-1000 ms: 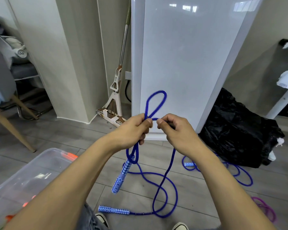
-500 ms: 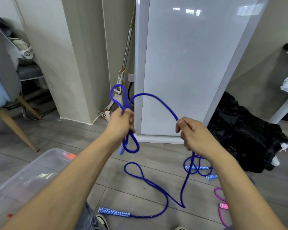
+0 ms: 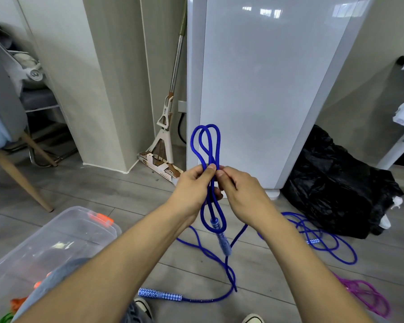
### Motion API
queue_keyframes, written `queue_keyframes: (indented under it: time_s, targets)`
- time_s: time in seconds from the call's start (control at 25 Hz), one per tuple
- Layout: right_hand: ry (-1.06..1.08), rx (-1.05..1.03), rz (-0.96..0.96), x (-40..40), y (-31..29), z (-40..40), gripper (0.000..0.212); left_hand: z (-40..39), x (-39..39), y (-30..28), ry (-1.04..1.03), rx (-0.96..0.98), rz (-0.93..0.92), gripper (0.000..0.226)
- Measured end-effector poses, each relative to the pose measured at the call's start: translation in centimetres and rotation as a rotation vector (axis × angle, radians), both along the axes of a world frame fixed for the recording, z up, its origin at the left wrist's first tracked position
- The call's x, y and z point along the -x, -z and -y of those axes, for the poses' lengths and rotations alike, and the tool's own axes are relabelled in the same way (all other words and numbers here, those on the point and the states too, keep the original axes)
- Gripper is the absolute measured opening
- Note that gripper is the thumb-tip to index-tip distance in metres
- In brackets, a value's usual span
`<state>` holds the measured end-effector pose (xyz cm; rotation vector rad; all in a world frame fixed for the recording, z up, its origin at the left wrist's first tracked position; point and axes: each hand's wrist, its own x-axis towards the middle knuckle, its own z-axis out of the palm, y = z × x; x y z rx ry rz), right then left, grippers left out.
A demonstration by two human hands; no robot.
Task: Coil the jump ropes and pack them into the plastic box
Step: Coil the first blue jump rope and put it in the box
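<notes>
In the head view, the hands, apart half a second ago, now meet. The left hand (image 3: 193, 185) and right hand (image 3: 239, 190) both pinch the blue cord jump rope (image 3: 205, 145), now two loops above the thumbs. One patterned blue handle (image 3: 222, 238) hangs blurred below the grip; the other (image 3: 160, 295) lies on the grey plank floor (image 3: 103, 187). The clear plastic box with orange latches (image 3: 63, 238), cut off at the left edge, sits lower left.

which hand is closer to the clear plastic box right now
Left. The left hand pinches the blue rope above and right of the plastic box; the right hand pinches the same loops further right, beyond it.
</notes>
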<state>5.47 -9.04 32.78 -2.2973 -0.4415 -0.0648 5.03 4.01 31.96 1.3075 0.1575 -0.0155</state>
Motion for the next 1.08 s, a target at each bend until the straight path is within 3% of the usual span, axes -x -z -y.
queue_keyframes:
  time_s: [0.12, 0.36, 0.44, 0.52, 0.68, 0.76, 0.84, 0.92, 1.0, 1.08]
  targets:
    - [-0.029, 0.041, -0.001, 0.2, -0.1, -0.1, 0.031, -0.5, -0.3, -0.1, 0.027, 0.008, 0.020, 0.024]
    - [-0.013, 0.085, 0.060, 0.2, 0.4, -0.2, 0.029, -1.5, -0.4, -0.1, 0.013, -0.407, 0.145, 0.022]
    - [-0.051, 0.041, 0.015, 0.2, 0.2, -0.5, 0.033, -1.8, -0.7, -0.5, -0.091, -0.412, 0.173, 0.025]
    - [-0.137, 0.009, -0.100, 0.1, 0.0, -0.2, 0.037, -3.0, -1.6, -1.5, -0.205, -0.196, 0.127, 0.027]
    - [-0.290, 0.071, -0.381, 0.0, -0.2, 1.6, 0.043, -6.5, -2.9, -3.1, -0.234, 0.630, 0.052, 0.030]
    - [-0.321, 0.132, -0.463, -0.3, -0.4, 2.8, 0.042, -8.0, -3.2, -3.3, -0.271, 0.734, 0.065, 0.030]
    - [-0.303, 0.192, -0.493, -0.8, -0.5, 4.3, 0.036, -8.9, -3.7, -3.2, -0.361, 0.612, 0.086, 0.028]
    - [-0.210, 0.207, -0.394, -1.4, -0.6, 5.4, 0.028, -9.3, -3.8, -2.8, -0.434, 0.297, 0.122, 0.025]
    - [-0.116, 0.111, -0.214, -1.5, -1.0, 5.7, 0.025, -8.7, -3.5, -2.6, -0.376, -0.032, 0.137, 0.024]
    - [-0.110, 0.004, -0.076, -1.2, -1.7, 4.8, 0.022, -7.2, -2.7, -2.4, -0.217, -0.238, 0.152, 0.022]
